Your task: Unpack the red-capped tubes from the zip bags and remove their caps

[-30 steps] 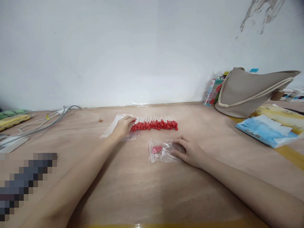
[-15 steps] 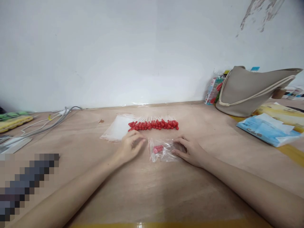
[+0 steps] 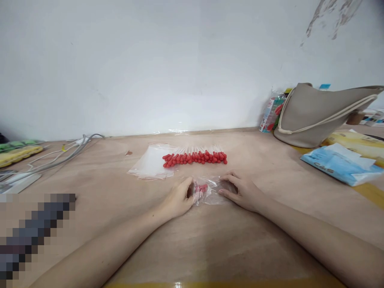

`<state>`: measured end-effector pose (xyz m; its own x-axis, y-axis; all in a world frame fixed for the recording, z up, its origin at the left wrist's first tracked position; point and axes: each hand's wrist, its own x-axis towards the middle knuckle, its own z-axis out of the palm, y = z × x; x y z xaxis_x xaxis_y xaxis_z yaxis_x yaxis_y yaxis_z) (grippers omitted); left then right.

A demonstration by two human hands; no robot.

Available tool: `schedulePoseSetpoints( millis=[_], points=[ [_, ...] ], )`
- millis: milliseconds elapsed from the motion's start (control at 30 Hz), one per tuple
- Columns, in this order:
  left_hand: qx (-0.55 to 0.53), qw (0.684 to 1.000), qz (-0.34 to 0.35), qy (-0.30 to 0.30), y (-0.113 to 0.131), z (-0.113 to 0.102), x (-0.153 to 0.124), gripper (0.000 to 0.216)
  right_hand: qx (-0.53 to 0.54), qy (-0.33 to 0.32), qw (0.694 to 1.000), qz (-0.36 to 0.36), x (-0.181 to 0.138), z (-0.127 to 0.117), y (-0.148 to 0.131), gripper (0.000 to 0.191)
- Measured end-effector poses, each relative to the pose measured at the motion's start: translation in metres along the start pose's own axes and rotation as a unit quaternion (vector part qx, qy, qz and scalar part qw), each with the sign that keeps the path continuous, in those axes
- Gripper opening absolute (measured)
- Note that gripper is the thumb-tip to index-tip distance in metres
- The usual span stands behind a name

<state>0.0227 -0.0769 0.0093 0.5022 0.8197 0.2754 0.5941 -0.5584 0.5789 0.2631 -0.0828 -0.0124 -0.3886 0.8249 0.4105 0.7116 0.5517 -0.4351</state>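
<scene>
A small clear plastic bag (image 3: pixel 213 195) lies flat on the table between my hands. A few red pieces (image 3: pixel 202 188) show through its left part; their kind is hard to make out. My left hand (image 3: pixel 181 198) is curled with thumb and fingers on the bag's left end. At the other end, my right hand (image 3: pixel 240 191) grips the bag between thumb and fingers. Beyond the hands lies a row of thin, clear-stemmed pieces with red rounded ends (image 3: pixel 195 157), the red ends facing me. A fanned stack of flat clear bags (image 3: pixel 151 162) rests left of that row.
A grey bag with a cord (image 3: pixel 312 116) and a bottle-like pack (image 3: pixel 270 114) stand against the wall at right. A blue tissue pack (image 3: pixel 336 164) lies before them. Cables (image 3: pixel 66 154) and a yellow tray-like item (image 3: pixel 21 156) are at left.
My left hand has come down and right, from just above the table by the row to the bag's left end, and closed on it. My right hand stays on the bag.
</scene>
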Motion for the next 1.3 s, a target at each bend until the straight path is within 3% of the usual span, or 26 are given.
schedulePoseSetpoints(
  millis=[167,300,400,500,600,700,767,833,933,1000,1100,1300],
  points=[
    [-0.001,1.0,0.01,0.008,0.0,0.002,-0.005,0.009,-0.003,-0.002,1.0,-0.002,0.0,-0.002,-0.002,0.032],
    [-0.139,0.99,-0.02,0.018,-0.013,-0.003,-0.004,0.015,-0.007,-0.004,1.0,0.001,0.0,-0.003,-0.002,0.033],
    [-0.229,0.973,-0.033,-0.008,-0.026,-0.029,0.004,0.022,-0.005,-0.006,1.0,0.0,0.0,-0.003,-0.002,0.032],
    [-0.214,0.974,-0.066,-0.03,-0.034,-0.071,0.013,0.028,-0.002,-0.007,1.0,0.002,0.0,-0.002,-0.001,0.033],
    [-0.171,0.98,-0.069,0.07,-0.036,-0.111,0.018,0.03,0.004,-0.004,1.0,0.001,0.0,-0.001,-0.001,0.032],
    [-0.126,0.969,-0.043,0.209,-0.031,-0.129,0.019,0.025,0.003,-0.007,1.0,0.005,0.0,-0.001,-0.001,0.032],
    [-0.108,0.957,-0.019,0.269,-0.028,-0.125,0.024,0.021,-0.002,-0.011,1.0,0.008,0.0,-0.001,-0.001,0.033],
    [-0.08,0.957,0.01,0.278,-0.026,-0.111,0.034,0.017,-0.002,-0.011,1.0,0.006,0.0,-0.001,-0.001,0.033],
    [0.033,0.969,0.07,0.234,-0.025,-0.082,0.06,0.017,0.004,-0.006,1.0,0.001,0.0,0.0,0.0,0.032],
    [0.062,0.969,0.081,0.225,-0.025,-0.063,0.079,0.015,0.005,-0.006,1.0,0.001,0.0,0.0,0.0,0.032],
    [0.174,0.968,0.086,0.161,-0.026,-0.039,0.101,0.018,0.007,-0.009,1.0,0.003,0.0,-0.001,0.0,0.033],
    [0.223,0.968,0.068,0.093,-0.029,-0.024,0.113,0.018,0.006,-0.009,1.0,-0.003,0.001,-0.001,-0.001,0.032]
  ],
)
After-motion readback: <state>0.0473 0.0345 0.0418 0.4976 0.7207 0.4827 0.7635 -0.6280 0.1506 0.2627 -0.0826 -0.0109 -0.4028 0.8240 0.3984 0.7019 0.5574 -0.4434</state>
